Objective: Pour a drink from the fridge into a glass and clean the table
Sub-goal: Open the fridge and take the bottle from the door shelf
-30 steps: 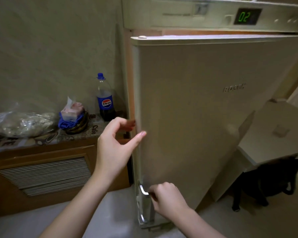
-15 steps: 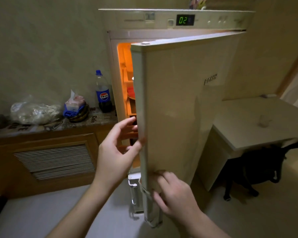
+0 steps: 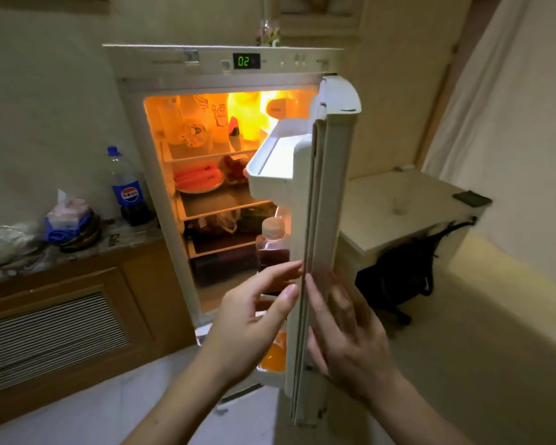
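- Fridge door (image 3: pixel 326 220) stands edge-on between 2 hands.
- Left hand (image 3: pixel 251 326): fingers spread, holding nothing, fingertips just before the red drink bottle (image 3: pixel 272 242) in the door shelf.
- Right hand (image 3: pixel 347 335): flat, empty, against the door's outer face.

Over on the left, a wooden cabinet (image 3: pixel 61 316) with a slatted vent carries a cola bottle (image 3: pixel 127 187) at the wall, a tissue pack (image 3: pixel 67 211) near it, and a crinkled plastic bag (image 3: pixel 4 242) at the edge. Far right, a dark chair (image 3: pixel 398 271) sits tucked away.
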